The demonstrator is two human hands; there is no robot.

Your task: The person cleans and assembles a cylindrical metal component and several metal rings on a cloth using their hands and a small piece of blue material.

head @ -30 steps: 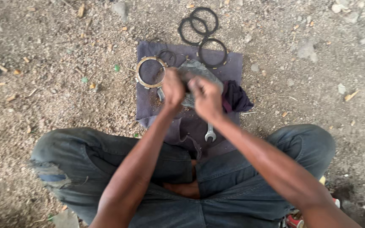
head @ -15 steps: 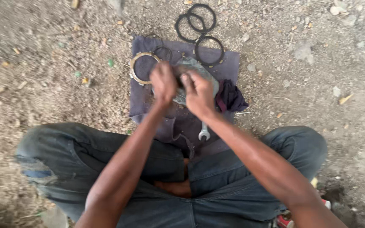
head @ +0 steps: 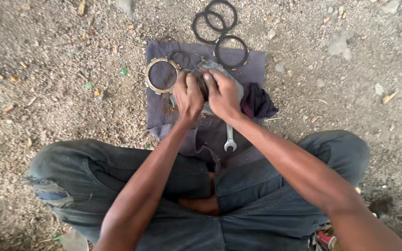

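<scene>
Both hands closed on a grey metal housing (head: 219,74) with a dark stack of rings (head: 203,86) in it, sitting on the purple cloth (head: 252,65) on the dirt ground. Left hand (head: 188,96) grips the left side, right hand (head: 223,95) wraps the right, fingers over the stack. Looks like heavy, stiff cast metal, likely oily; hold the rim, not the plates. Stack axis seems roughly horizontal, left-right; hard to tell under the hands. Brass-coloured ring (head: 162,75) just left, wrench (head: 230,138) near the knees.

Operator: both forearms bare, no sleeves, gloves or wristwear visible. Trousers (head: 164,176): dark blue-grey denim. One frayed, pale torn patch (head: 50,193) on the left knee.
</scene>
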